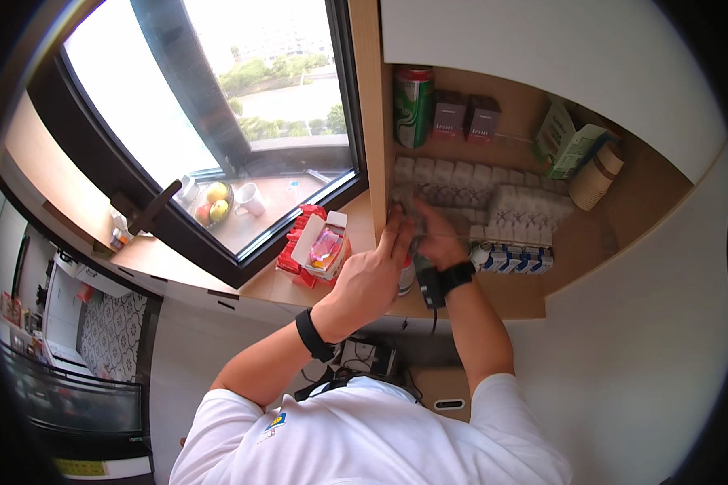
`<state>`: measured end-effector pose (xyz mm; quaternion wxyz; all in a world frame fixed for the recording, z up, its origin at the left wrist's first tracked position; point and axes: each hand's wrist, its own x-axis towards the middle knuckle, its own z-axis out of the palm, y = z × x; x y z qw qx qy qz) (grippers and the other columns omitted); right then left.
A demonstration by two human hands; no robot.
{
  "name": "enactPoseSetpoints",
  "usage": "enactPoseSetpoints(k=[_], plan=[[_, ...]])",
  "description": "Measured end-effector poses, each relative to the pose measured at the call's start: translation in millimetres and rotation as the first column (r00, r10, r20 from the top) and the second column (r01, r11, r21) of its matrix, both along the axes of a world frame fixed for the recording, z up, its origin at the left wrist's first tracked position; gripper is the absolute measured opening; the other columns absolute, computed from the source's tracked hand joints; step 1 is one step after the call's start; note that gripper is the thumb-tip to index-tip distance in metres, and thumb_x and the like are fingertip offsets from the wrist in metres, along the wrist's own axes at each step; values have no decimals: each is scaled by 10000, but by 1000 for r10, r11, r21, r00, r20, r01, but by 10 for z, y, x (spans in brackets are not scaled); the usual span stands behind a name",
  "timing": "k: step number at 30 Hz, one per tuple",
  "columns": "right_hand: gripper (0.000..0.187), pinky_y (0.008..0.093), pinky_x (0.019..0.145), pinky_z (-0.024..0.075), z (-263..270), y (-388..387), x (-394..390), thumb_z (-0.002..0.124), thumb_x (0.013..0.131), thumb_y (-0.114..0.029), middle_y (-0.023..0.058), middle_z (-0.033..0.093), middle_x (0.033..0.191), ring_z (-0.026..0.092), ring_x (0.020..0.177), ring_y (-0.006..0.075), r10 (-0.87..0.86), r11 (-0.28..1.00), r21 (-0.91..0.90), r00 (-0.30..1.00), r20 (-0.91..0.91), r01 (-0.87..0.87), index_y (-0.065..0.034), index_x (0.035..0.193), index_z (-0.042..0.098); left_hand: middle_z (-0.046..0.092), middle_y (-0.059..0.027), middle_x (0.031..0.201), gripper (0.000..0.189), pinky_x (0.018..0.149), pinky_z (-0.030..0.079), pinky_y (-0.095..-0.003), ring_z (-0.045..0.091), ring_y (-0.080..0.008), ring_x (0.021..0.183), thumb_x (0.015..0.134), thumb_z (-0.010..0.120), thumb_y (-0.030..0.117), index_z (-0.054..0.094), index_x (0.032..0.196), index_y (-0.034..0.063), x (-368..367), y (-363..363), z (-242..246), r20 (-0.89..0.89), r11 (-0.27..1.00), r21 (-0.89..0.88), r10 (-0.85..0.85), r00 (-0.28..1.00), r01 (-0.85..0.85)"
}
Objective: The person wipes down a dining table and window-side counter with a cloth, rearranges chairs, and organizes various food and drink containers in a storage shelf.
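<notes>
My left hand (pixel 367 273) reaches up to the shelf's left side panel, its fingers stretched out beside my right hand (pixel 441 235). Motion blurs my right hand and the space between the two, so whether either one grips something cannot be told. A dark box-shaped device (pixel 429 285) with a cable shows beside my right wrist. Below my hands, a small bottle (pixel 406 276) is partly covered. Several rows of white wrapped packs (pixel 443 179) line the shelf behind my right hand, and small blue-and-white cartons (pixel 509 259) stand in front on the right.
An open box (pixel 323 248) with pink-wrapped items sits among red packets (pixel 303 221) on the sill. The window handle (pixel 151 209) juts out at left. Farther back on the shelf stand a green can (pixel 414 106), two dark boxes (pixel 466 118), a green-white carton (pixel 565 142) and stacked paper cups (pixel 596 177).
</notes>
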<state>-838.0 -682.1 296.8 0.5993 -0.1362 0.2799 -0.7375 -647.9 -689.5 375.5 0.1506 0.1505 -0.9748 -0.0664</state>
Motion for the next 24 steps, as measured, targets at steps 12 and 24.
enactPoseSetpoints(k=[12,24], plan=[[398,335,968,481,61,-12,-37,565,993,-295,81,581,1231,584,1092,201,-106,992,8,861,-497,126,-58,1308,520,242,-314,1533,904,604,535,-386,672,-341,772,668,685,61,296,1472,-83,-14,23,-30,14,1000,-21,9,1000,-9],[413,348,936,500,-248,-225,-221,614,964,-253,93,600,1232,591,1097,200,-28,992,-127,996,-90,16,-62,1318,522,245,-320,1529,975,619,537,-374,676,-343,815,644,772,109,293,1469,-96,-27,8,-62,9,998,-56,9,1000,-8]])
